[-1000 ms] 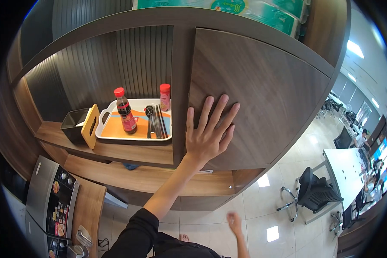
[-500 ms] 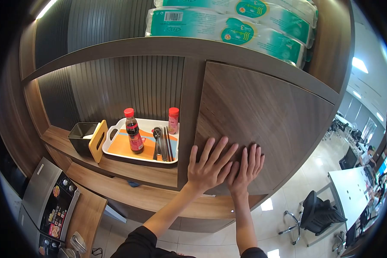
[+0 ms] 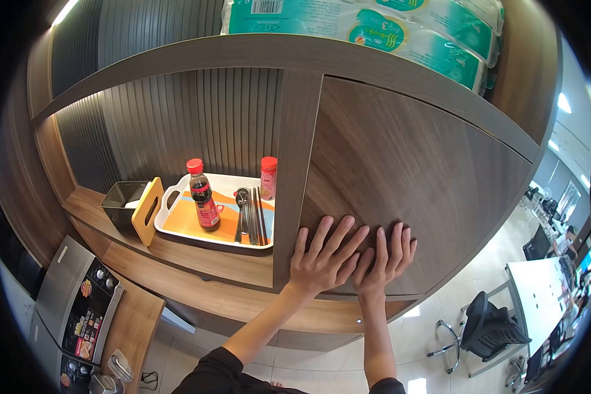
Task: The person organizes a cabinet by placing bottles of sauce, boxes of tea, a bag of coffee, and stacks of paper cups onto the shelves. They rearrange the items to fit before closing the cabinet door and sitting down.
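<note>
Both palms rest flat against a closed wooden cabinet door (image 3: 414, 164), near its lower left. My left hand (image 3: 322, 259) has its fingers spread, close to the door's left edge. Just right of it, my right hand (image 3: 384, 259) lies with fingers stretched upward, its thumb close to the left one. In the open compartment to the left stands a white tray (image 3: 233, 180) with an orange mat. On the tray are a dark sauce bottle (image 3: 205, 203) with a red cap, a red-capped pink shaker jar (image 3: 268, 178), and black spoons and chopsticks (image 3: 251, 217).
A black bin (image 3: 118, 209) and a yellow board with a handle slot (image 3: 147, 211) stand left of the tray. Green-and-white paper roll packs (image 3: 322, 20) fill the shelf above. A steel appliance (image 3: 79, 302) is low left; an office chair (image 3: 489, 331) and white table (image 3: 535, 289) stand right.
The view has shifted closer and slightly upward on the cabinet. Both hands stay flat on the door, appearing a little lower and further right in the picture. The door looks unmoved.
</note>
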`<action>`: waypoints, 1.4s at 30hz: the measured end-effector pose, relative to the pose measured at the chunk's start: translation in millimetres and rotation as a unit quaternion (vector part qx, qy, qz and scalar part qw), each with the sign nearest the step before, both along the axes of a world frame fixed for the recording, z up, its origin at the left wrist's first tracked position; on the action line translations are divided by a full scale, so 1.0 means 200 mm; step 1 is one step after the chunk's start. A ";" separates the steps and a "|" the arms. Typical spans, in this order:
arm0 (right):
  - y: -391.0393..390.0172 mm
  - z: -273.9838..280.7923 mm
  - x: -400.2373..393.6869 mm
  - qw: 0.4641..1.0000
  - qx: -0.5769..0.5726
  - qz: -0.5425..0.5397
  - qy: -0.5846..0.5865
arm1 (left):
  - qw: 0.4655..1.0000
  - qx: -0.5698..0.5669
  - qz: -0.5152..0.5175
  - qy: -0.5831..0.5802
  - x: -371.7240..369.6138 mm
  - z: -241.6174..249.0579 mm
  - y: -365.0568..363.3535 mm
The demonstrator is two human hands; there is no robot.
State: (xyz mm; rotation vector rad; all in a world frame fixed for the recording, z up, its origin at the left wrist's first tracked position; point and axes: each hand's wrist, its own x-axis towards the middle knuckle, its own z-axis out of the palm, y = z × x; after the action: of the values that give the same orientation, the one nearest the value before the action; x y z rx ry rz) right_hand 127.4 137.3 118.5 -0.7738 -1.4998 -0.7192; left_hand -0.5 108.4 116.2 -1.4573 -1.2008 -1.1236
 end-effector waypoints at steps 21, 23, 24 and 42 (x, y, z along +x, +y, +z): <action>-0.25 -0.03 0.12 0.986 -0.137 0.075 -0.064 | 0.981 -0.141 -0.133 -0.013 -0.06 -0.24 -0.21; -0.34 -0.16 0.23 0.977 -0.157 0.130 -0.056 | 0.952 -0.216 -0.196 -0.092 -0.10 -0.47 -0.39; -0.37 -0.31 0.31 0.975 -0.180 0.123 -0.035 | 0.940 -0.233 -0.200 -0.151 -0.12 -0.64 -0.52; -2.84 -2.89 1.54 0.382 -0.866 0.035 -0.321 | 0.376 -0.834 0.061 -0.400 -0.84 -2.66 -2.79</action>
State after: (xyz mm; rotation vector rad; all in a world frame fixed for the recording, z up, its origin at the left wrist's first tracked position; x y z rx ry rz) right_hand 435.6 -431.1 -458.6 -2.0112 -2.7401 1.3523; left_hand -168.4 -448.9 -416.8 -1.8551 -3.7237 0.1243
